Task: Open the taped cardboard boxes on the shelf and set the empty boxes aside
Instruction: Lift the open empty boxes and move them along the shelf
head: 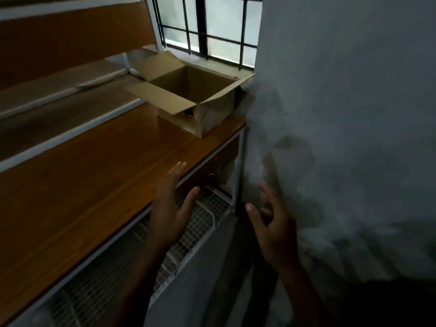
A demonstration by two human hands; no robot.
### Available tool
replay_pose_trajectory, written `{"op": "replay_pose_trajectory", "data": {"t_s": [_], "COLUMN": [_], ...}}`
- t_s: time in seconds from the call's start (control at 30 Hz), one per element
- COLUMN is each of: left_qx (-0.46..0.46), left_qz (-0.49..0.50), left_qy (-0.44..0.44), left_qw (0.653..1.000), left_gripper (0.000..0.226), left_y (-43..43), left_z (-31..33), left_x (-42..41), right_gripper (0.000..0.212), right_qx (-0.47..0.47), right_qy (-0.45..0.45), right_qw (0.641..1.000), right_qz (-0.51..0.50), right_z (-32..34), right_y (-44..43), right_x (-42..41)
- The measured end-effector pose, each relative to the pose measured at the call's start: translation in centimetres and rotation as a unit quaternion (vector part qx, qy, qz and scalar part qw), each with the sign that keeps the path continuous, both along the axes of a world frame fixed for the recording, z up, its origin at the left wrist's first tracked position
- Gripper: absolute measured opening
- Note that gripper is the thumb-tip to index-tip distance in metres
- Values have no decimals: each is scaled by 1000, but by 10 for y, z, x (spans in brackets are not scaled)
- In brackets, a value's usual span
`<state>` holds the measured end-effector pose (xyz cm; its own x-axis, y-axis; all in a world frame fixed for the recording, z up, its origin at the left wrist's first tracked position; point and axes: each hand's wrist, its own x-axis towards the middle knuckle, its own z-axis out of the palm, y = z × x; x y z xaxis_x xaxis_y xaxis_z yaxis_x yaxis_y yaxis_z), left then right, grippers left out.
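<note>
A brown cardboard box (212, 114) stands at the far right end of the wooden shelf board (94, 175), close to the wall. Its flaps are spread open and its inside looks empty. My left hand (172, 208) hovers over the shelf's front edge, well short of the box, fingers apart and holding nothing. Beside the wall, my right hand (271, 223) hangs lower and to the right, also spread and empty. Neither hand touches the box.
A grey wall (342, 114) closes off the right side. A barred window (212, 29) is behind the box. Higher wooden shelf boards (70, 38) rise at the left. A white wire mesh basket (203, 220) sits below the shelf board.
</note>
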<state>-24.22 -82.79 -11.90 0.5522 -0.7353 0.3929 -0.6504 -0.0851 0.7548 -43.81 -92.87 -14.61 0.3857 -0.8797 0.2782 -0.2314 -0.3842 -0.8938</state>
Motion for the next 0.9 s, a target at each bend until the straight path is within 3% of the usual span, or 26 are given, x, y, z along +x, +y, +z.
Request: {"op": "replay_pose_trajectory", "data": {"t_s": [0.1, 0.37, 0.67, 0.9], "left_qx": [-16, -56, -68, 6], "left_qz": [12, 70, 167, 284], "left_qy": [-5, -64, -54, -14], "left_qw": [1000, 994, 982, 959], "left_gripper": [59, 51, 42, 38], "left_y": [-55, -167, -269, -351], "left_z": [18, 45, 48, 47], "left_x": [4, 38, 116, 205], "right_gripper": [57, 48, 47, 36], "right_qx": [-28, -60, -95, -214], "right_qy": [-19, -32, -41, -2], "right_qw": [999, 993, 988, 965], "right_qz": [28, 94, 110, 150], "right_z": [22, 60, 72, 103], "right_y": [-67, -194, -325, -435], "right_x": [15, 66, 162, 252]}}
